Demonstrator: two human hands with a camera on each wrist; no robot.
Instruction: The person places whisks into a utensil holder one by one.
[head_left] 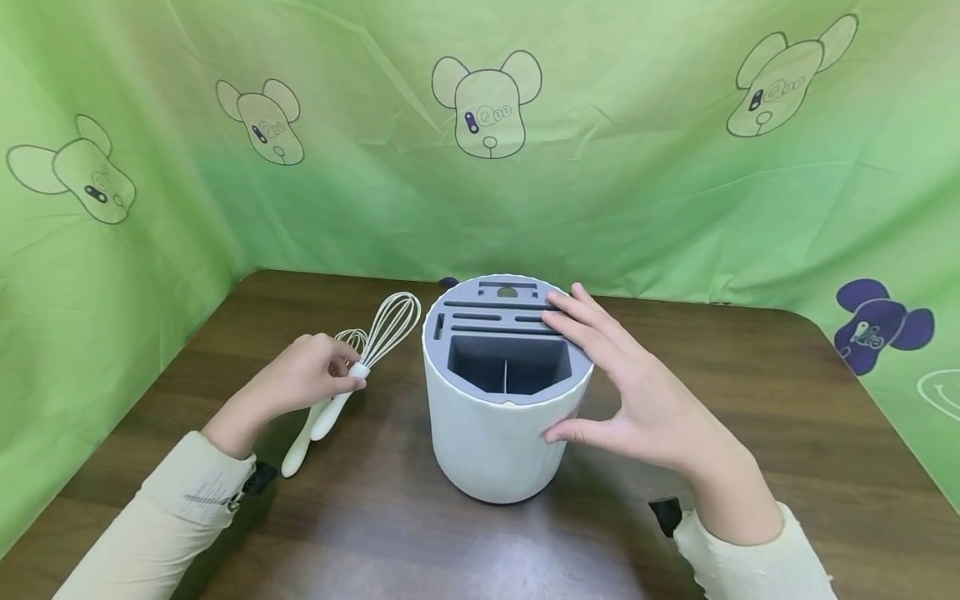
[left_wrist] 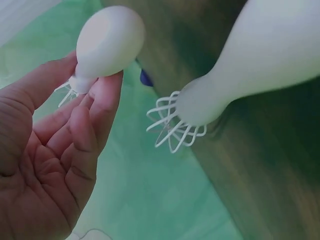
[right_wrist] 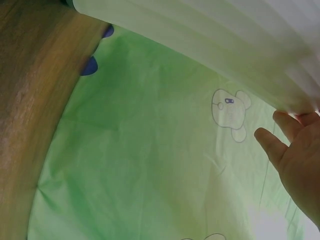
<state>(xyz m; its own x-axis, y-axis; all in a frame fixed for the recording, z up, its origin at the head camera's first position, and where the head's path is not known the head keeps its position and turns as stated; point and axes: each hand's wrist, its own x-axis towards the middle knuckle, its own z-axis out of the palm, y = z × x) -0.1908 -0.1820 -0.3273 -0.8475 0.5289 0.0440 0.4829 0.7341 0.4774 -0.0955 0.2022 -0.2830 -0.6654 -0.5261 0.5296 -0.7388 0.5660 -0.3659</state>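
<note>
Between thumb and fingers my left hand (head_left: 311, 375) pinches a white whisk (head_left: 335, 410) near the base of its wires. The left wrist view shows the rounded handle end (left_wrist: 110, 40) of this whisk above the fingertips. Close beside it is a second white whisk (head_left: 297, 450), its wire loops partly hidden behind the hand. To the right stands a round white utensil holder (head_left: 498, 446) with a grey slotted top. My right hand (head_left: 637, 400) rests on its right side, fingers extended at the top rim and thumb spread toward the front wall.
Narrow slots and a divided deep compartment (head_left: 480, 375) lie in the holder's top. Everything stands on a brown wooden table (head_left: 720, 375). A green curtain (head_left: 630, 200) printed with cartoon heads surrounds the table's back and sides.
</note>
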